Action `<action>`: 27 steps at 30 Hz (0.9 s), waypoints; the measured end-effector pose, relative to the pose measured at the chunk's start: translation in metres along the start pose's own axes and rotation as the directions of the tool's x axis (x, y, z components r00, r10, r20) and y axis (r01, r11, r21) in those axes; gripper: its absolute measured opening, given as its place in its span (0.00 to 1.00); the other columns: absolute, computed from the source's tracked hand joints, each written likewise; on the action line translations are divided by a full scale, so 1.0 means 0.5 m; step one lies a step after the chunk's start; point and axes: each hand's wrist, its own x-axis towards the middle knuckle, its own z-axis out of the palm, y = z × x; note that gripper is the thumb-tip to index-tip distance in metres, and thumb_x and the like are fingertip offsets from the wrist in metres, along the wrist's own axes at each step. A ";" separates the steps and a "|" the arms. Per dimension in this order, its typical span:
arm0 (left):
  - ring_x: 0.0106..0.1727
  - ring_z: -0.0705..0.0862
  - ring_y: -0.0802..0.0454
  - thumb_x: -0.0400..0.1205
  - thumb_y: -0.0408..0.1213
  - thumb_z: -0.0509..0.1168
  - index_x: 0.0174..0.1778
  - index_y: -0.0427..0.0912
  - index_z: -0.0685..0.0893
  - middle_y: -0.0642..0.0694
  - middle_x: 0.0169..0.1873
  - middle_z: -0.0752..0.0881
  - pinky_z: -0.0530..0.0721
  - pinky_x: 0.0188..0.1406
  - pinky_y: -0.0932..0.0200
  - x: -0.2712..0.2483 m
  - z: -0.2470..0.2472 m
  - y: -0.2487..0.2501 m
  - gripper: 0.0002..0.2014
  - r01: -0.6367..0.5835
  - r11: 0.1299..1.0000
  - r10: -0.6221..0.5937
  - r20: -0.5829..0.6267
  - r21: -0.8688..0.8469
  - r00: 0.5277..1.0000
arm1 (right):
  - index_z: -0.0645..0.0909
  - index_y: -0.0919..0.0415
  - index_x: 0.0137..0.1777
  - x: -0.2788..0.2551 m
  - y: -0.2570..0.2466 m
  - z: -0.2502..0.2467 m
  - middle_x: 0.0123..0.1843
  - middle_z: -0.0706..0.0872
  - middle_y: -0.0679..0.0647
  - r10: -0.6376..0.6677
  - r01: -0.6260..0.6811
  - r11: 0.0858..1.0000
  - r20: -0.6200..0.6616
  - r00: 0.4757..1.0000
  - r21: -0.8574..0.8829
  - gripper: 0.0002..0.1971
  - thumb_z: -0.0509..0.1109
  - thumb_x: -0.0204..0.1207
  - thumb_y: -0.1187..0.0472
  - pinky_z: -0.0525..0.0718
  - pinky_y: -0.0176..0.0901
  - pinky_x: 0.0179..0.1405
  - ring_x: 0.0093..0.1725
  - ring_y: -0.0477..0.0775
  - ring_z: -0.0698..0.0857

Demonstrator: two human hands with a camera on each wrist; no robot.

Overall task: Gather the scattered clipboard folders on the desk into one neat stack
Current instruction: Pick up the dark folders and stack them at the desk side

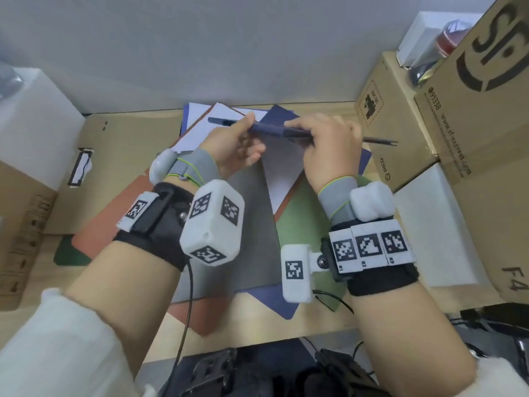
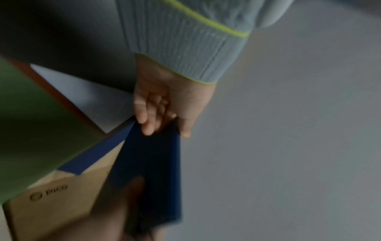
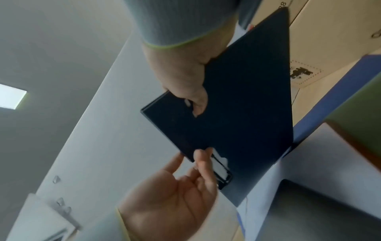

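both wrists are seen nearest the head camera, banded with marker blocks, and beyond them a navy folder (image 1: 274, 132) is held edge-on in the air between the two hands. the right hand (image 1: 329, 144) is clamped on one long edge, thumb on one face and fingers curled round to the other, as the right wrist view shows. the left hand (image 1: 234, 141) is laid at the opposite end with the thumb (image 1: 246, 119) on top; its fingers appear loosely extended beside the metal clip (image 3: 221, 171), so it is judged to steady rather than grip, though a light pinch cannot be ruled out. below the hands, a grey folder (image 1: 229, 224), a red folder (image 1: 114, 222), a green folder (image 1: 297, 224) and a blue folder (image 1: 274, 302) are spread overlapping and askew on the desk (image 1: 257, 336), with white sheets (image 1: 282, 181) showing between them. the navy folder is judged light, stiff and flat, with smooth covers that may slide; it is best taken at the long edges, away from the clip, and lowered flat.
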 end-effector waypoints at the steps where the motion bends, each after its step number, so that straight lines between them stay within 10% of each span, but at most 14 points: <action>1: 0.20 0.81 0.59 0.84 0.48 0.57 0.37 0.42 0.80 0.48 0.27 0.79 0.81 0.21 0.68 -0.010 -0.016 0.001 0.16 -0.013 1.000 0.013 0.002 0.016 1.000 | 0.86 0.45 0.55 0.007 -0.016 0.003 0.55 0.89 0.46 -0.008 0.009 1.000 -0.088 0.996 0.013 0.23 0.63 0.69 0.72 0.58 0.42 0.60 0.59 0.56 0.81; 4: 0.40 0.82 0.53 0.81 0.39 0.63 0.50 0.43 0.78 0.46 0.41 0.79 0.81 0.37 0.62 -0.018 -0.073 -0.012 0.05 -0.081 0.973 0.110 -0.126 0.215 0.986 | 0.87 0.51 0.44 0.019 -0.049 0.005 0.43 0.89 0.50 -0.076 0.090 0.995 -0.278 0.958 0.039 0.16 0.67 0.64 0.71 0.57 0.42 0.57 0.50 0.59 0.83; 7: 0.73 0.69 0.47 0.66 0.31 0.75 0.77 0.47 0.63 0.41 0.73 0.67 0.70 0.72 0.56 -0.009 -0.144 -0.019 0.43 -0.282 0.780 0.437 -0.164 0.558 0.884 | 0.87 0.53 0.41 0.029 -0.085 0.008 0.40 0.88 0.48 -0.159 0.192 0.980 -0.356 0.921 0.058 0.13 0.70 0.61 0.70 0.58 0.41 0.54 0.49 0.57 0.83; 9: 0.81 0.60 0.47 0.65 0.37 0.75 0.78 0.53 0.66 0.45 0.80 0.61 0.58 0.78 0.57 -0.023 -0.155 0.000 0.44 -0.421 0.581 0.600 -0.017 0.696 0.800 | 0.86 0.53 0.41 0.032 -0.109 0.010 0.39 0.89 0.47 -0.227 0.267 0.962 -0.368 0.902 0.061 0.13 0.71 0.59 0.70 0.57 0.39 0.51 0.50 0.49 0.76; 12: 0.72 0.75 0.40 0.64 0.49 0.68 0.50 0.68 0.83 0.63 0.61 0.83 0.68 0.71 0.44 -0.031 -0.146 0.033 0.18 -0.527 0.532 0.651 0.078 0.663 0.755 | 0.87 0.54 0.41 0.027 -0.130 0.012 0.40 0.89 0.47 -0.296 0.365 0.921 -0.361 0.884 0.140 0.11 0.71 0.61 0.68 0.55 0.37 0.51 0.52 0.46 0.71; 15: 0.40 0.78 0.38 0.65 0.43 0.68 0.27 0.51 0.77 0.55 0.26 0.77 0.73 0.43 0.51 -0.040 -0.155 0.055 0.05 -0.496 0.581 0.666 -0.026 0.645 0.746 | 0.87 0.51 0.48 0.017 -0.146 0.019 0.50 0.88 0.48 -0.122 0.244 0.927 -0.386 0.914 0.284 0.13 0.73 0.63 0.61 0.58 0.41 0.59 0.58 0.45 0.71; 21: 0.43 0.81 0.34 0.67 0.47 0.69 0.41 0.38 0.78 0.52 0.27 0.77 0.80 0.46 0.43 -0.084 -0.136 0.137 0.17 -0.523 0.453 0.784 -0.044 0.722 0.619 | 0.48 0.55 0.83 0.020 -0.103 0.063 0.83 0.52 0.59 0.513 -0.379 0.711 -0.067 0.856 0.593 0.51 0.77 0.65 0.54 0.57 0.56 0.81 0.83 0.59 0.54; 27: 0.35 0.80 0.57 0.70 0.38 0.70 0.38 0.55 0.73 0.56 0.34 0.82 0.82 0.42 0.58 -0.081 -0.116 0.195 0.11 -0.676 0.629 0.757 -0.102 0.384 0.646 | 0.41 0.52 0.83 0.000 -0.085 0.122 0.85 0.55 0.50 0.498 -0.618 0.360 0.417 0.761 0.699 0.43 0.66 0.78 0.51 0.58 0.47 0.82 0.83 0.52 0.59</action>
